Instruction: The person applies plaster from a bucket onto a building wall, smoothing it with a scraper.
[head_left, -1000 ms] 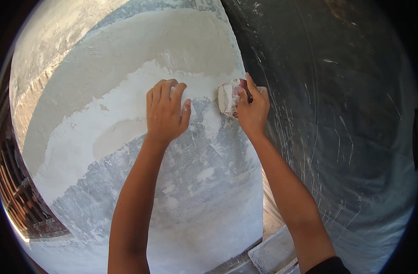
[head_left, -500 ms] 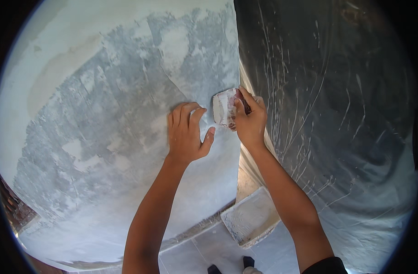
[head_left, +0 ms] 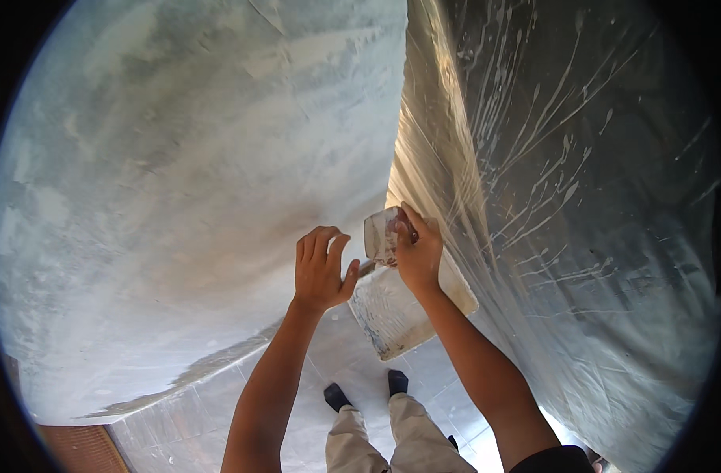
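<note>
My left hand [head_left: 321, 268] is open, fingers spread and slightly bent, in front of the lower part of the pale plastered wall [head_left: 187, 158]; I cannot tell whether it touches it. Just to its right, my right hand [head_left: 417, 248] grips a plaster-smeared scraper [head_left: 378, 236] by its dark reddish handle, thumb pressed on it and fingers wrapped round. Below the scraper lies a shallow, plaster-crusted rectangular tray [head_left: 392, 319], partly hidden behind my right hand and forearm.
A dark plastic sheet [head_left: 589, 181] streaked with white splashes hangs at the right, with a light strip [head_left: 423, 118] beside the wall's edge. My feet in dark socks [head_left: 337, 394] stand on the grey tiled floor [head_left: 305, 370]. A brown ribbed surface [head_left: 77, 445] shows at the bottom left.
The view has tilted down, showing more tray, floor and legs. Both hands have moved lower along the wall, away from the wet pale band, the scraper still held in the right.
</note>
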Demonstrator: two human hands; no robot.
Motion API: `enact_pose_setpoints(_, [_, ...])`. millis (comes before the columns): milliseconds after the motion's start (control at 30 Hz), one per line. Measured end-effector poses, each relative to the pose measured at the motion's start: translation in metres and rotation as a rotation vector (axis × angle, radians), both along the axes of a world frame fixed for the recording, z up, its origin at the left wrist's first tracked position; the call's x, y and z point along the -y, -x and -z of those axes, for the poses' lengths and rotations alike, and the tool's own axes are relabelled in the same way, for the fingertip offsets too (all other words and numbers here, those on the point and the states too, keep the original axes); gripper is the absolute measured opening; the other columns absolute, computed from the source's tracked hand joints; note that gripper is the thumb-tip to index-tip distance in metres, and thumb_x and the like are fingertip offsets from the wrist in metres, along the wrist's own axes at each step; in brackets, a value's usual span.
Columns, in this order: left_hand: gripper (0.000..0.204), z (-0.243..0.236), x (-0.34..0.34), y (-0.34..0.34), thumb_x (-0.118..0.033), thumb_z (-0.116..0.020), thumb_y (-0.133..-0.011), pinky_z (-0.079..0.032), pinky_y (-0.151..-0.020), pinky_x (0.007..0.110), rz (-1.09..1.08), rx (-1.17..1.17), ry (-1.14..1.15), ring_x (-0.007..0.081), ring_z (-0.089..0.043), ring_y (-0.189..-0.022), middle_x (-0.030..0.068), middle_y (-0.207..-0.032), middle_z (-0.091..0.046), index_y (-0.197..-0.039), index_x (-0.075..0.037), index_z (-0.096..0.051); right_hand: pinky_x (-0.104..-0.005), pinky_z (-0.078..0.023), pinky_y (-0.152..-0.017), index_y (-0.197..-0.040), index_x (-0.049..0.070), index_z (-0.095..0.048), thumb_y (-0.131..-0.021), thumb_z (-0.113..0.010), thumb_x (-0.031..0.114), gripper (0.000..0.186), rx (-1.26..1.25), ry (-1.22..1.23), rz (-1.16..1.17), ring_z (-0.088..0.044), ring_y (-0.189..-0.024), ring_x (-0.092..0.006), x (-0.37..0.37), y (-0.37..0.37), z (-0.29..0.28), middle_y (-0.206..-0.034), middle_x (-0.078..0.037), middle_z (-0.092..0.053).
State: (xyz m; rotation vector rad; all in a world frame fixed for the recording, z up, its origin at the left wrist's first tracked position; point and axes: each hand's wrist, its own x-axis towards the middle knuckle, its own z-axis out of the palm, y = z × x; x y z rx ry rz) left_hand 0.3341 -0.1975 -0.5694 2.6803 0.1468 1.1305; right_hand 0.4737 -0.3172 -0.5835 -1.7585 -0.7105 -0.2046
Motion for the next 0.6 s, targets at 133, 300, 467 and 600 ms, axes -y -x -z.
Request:
enact_pose_setpoints(133, [0.048, 0.066, 0.021, 0.017, -0.013, -0.065, -0.074, -0.037, -0.093, 0.048, -0.081, -0.13, 0.136, 0.0367, -0.048, -0.112, 0.0161, -0.115, -0.052, -0.118, -0.003, -0.05, -0.0393, -0.048, -0.079, -0.125, 0.008, -0.063, -0.081, -0.065, -0.002, 0.046, -0.135, 0.262, 0.024, -0.058, -0.089, -0.0305, 0.029, 0.017, 0.063, -0.1, -0.017, -0.058])
enact_pose_setpoints(300, [0.056, 0.157, 0.049, 0.039, -0.017, -0.066, -0.077, -0.037, -0.099, 0.047, -0.244, -0.497, 0.367, 0.0352, -0.043, -0.122, 0.0172, -0.126, -0.048, -0.128, -0.002, -0.047, -0.0362, -0.048, -0.085, -0.129, 0.009, -0.06, -0.082, -0.065, -0.003, 0.048, -0.22, 0.395, -0.033, -0.059, -0.095, -0.029, 0.067, 0.032, 0.136, -0.104, -0.016, -0.056])
enact_pose_setpoints(467, [0.068, 0.221, 0.071, 0.052, -0.022, -0.066, -0.082, -0.034, -0.107, 0.049, -0.462, -0.752, 0.736, 0.037, -0.034, -0.134, 0.0212, -0.138, -0.041, -0.138, 0.001, -0.037, -0.0419, -0.046, -0.087, -0.138, 0.007, -0.049, -0.08, -0.066, 0.0, 0.061, -0.375, 0.588, -0.042, -0.056, -0.1, -0.0343, 0.094, 0.048, 0.175, -0.107, -0.018, -0.053])
enact_pose_setpoints(600, [0.074, 0.277, 0.1, 0.061, -0.025, -0.066, -0.084, -0.031, -0.11, 0.05, -0.549, -0.789, 0.886, 0.04, -0.032, -0.136, 0.026, -0.141, -0.038, -0.142, 0.004, -0.03, -0.0434, -0.046, -0.087, -0.143, 0.004, -0.038, -0.079, -0.066, 0.0, 0.07, -0.362, 0.606, -0.026, -0.055, -0.1, -0.037, 0.129, 0.06, 0.223, -0.112, -0.019, -0.05])
